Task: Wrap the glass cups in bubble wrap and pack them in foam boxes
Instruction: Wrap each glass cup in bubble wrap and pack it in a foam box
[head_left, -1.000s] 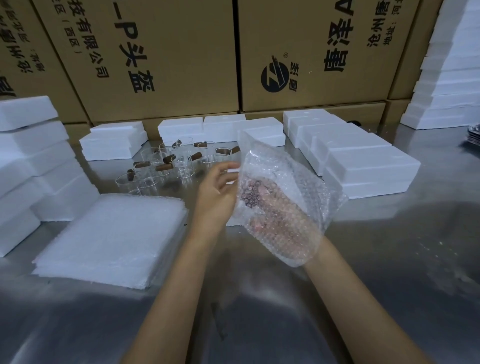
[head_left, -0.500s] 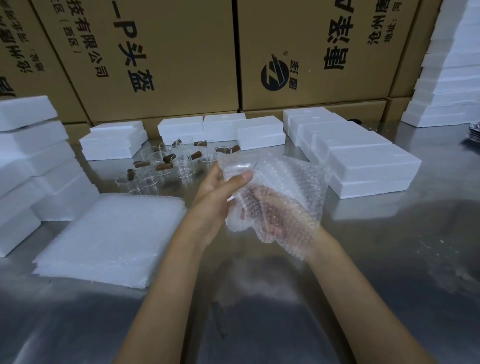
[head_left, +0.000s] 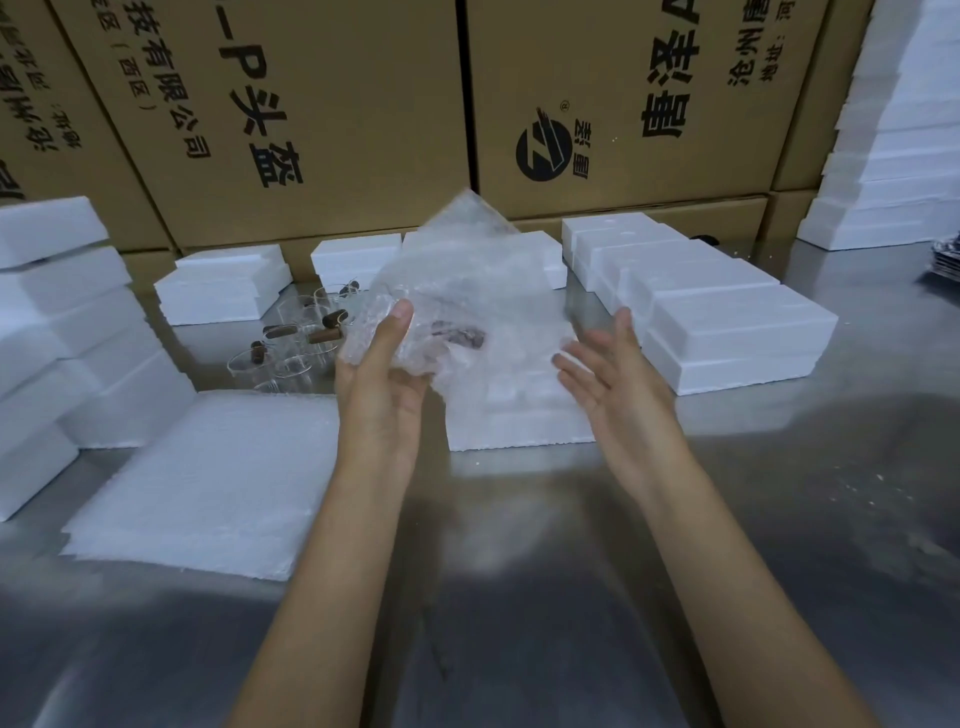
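We hold the wrap in the air above the surface, just right of the cups. Our left hand grips its lower left edge, thumb on top and fingers curled beneath. A dark shape, likely a cup's brown handle, shows through the film beside that thumb. Our right hand is spread and holds nothing, its fingers at the sheet's right edge. The wrap looks light, limp and slick, so it will sag and slip unless we pinch it through to the glass. The cup inside is hard, brittle and smooth; we judge it best taken around the body, not by the handle. Behind and right of the cups lie foam boxes.
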